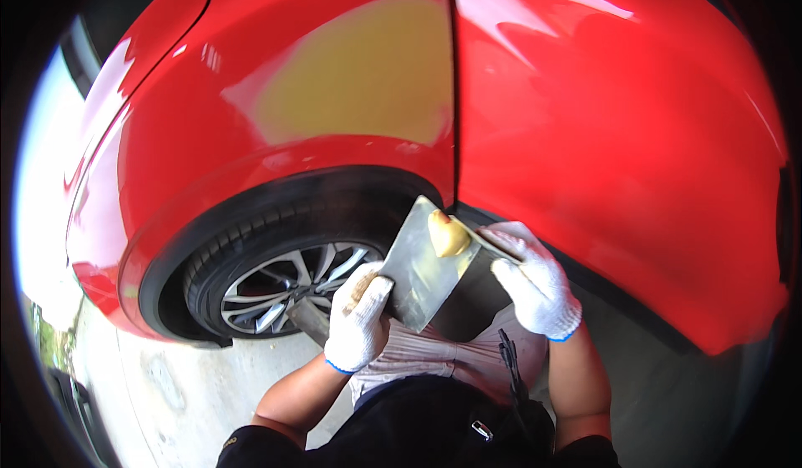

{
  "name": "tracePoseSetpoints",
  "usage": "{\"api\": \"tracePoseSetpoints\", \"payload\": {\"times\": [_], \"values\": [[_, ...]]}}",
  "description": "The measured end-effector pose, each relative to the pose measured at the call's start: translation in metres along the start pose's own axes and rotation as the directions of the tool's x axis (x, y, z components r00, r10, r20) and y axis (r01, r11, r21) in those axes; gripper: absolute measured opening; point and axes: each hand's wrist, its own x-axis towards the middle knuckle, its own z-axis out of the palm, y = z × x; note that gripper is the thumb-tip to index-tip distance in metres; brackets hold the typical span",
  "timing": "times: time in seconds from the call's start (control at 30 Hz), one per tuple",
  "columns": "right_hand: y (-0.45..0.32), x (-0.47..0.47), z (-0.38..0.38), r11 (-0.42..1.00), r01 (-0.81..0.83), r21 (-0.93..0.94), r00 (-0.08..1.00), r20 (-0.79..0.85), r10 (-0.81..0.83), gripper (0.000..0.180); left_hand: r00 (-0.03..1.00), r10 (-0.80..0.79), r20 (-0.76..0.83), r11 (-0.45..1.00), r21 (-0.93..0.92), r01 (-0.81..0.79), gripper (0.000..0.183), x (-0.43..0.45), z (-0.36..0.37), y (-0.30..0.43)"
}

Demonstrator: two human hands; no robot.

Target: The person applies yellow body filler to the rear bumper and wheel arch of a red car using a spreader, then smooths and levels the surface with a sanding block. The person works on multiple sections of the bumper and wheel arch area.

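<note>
My left hand [358,318], in a white knit glove, grips a flat metal mixing plate [416,267] by its left edge. A lump of yellow body filler [448,235] sits near the plate's upper right corner, with yellowish smears below it. Gloved in the same way, my right hand [540,283] holds a thin spreader [485,240], its edge against the filler. Beyond both hands is a red car fender [188,111]. A smooth yellow-green patch of filler [363,73] covers part of it, reaching close to the door gap.
Below the fender, a tyre [232,246] and alloy wheel [304,289] sit inside the black wheel arch [169,267]. A red door [614,130] curves away on the right. My legs [438,355] are bent over the concrete floor [169,393]. Another vehicle [78,411] shows at lower left.
</note>
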Motion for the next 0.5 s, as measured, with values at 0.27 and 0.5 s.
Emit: {"api": "tracePoseSetpoints", "payload": {"times": [0.27,0.5], "values": [[0.022,-0.021,-0.006,0.947,-0.314,0.073,0.940,-0.116,0.320,0.026,0.999,0.018,-0.028,0.985,-0.171,-0.023,0.025,0.003,-0.016,-0.006],[0.053,-0.041,-0.014,0.749,0.045,-0.661,0.952,-0.198,-0.232,0.036,0.975,0.222,-0.010,0.962,0.164,-0.217,0.022,-0.002,-0.019,-0.010]]}}
